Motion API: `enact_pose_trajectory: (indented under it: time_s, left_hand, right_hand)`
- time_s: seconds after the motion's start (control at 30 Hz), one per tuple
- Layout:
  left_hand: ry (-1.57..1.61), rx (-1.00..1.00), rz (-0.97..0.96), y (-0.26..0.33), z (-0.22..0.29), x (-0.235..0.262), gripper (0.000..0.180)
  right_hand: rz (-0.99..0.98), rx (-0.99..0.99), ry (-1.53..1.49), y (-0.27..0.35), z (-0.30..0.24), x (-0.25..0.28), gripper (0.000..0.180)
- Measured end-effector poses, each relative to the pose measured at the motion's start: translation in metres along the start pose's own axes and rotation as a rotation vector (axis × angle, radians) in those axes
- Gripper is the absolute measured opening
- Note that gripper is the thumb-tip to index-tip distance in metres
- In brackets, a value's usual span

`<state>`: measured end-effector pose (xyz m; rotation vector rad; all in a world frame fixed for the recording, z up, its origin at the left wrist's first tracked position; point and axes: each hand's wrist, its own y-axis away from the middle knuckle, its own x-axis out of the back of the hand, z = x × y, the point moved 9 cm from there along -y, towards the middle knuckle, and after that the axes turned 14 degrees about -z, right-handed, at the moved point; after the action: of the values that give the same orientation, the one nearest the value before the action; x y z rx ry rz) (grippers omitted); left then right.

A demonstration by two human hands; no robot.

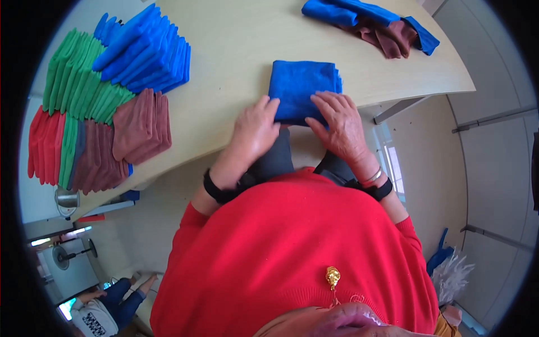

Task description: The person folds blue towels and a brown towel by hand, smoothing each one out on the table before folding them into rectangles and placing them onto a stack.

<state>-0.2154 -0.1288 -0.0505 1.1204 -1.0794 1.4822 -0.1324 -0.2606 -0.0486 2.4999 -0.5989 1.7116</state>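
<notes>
Left hand [256, 128] curled at the left edge of a folded blue cloth [304, 84]; grip cannot be told. Cloth lies at table's [224, 73] near edge; judged light, soft, limp, best taken by opposite sides. Right hand [339, 122], thumb spread from fingers, touches its right side.

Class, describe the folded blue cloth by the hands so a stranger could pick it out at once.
Find the pale table and its near edge, facing the red sweater. A folded blue cloth lies there, the left hand and right hand at its sides. It lies flat, apart from the stacked blue cloths at left and the rumpled cloths at upper right.
</notes>
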Motion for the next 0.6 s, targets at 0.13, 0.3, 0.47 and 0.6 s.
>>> enact_pose_trajectory:
  time_s: [0.13,0.3,0.47,0.6]
  left_hand:
    - [-0.006,-0.012,0.013,-0.067,-0.038,0.021,0.037]
    - [0.266,-0.179,-0.188,-0.139,-0.090,-0.034,0.033]
    - [0.499,-0.069,-0.422,-0.125,-0.091,-0.053,0.026]
    - [0.781,0.030,-0.298,-0.085,-0.110,-0.059,0.021]
  right_hand:
    - [0.076,-0.086,0.080,-0.013,-0.008,-0.012,0.061]
    - [-0.026,-0.031,0.232,-0.014,-0.012,-0.043,0.064]
    - [-0.063,0.041,0.315,-0.014,0.018,-0.027,0.056]
    - [-0.132,0.018,0.356,-0.016,0.039,-0.018,0.052]
